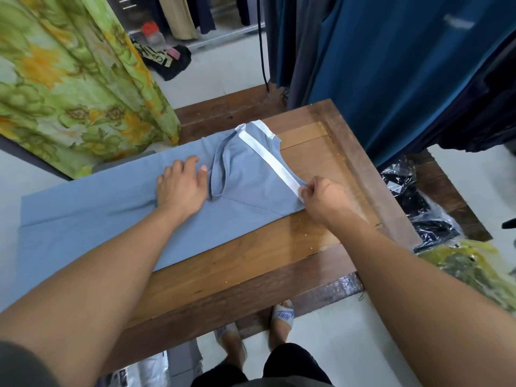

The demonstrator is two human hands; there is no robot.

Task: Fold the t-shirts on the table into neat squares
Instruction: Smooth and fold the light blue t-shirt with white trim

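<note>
A light blue t-shirt [111, 208] with white sleeve bands lies lengthwise across the wooden table [321, 152], its lower part hanging past the table's left edge. One sleeve is folded inward over the chest, its white band [268, 160] running diagonally. My left hand [181, 188] presses flat on the shirt just left of the neckline [216, 174], fingers spread. My right hand [321, 196] pinches the near end of the white band at the shirt's right edge.
A green and yellow floral cloth [72, 79] hangs at the left. Dark blue garments [405, 65] hang close behind the table's right side. Plastic-wrapped clothes [418, 208] lie on the floor at right. My sandalled feet [282, 317] stand below the table's near edge.
</note>
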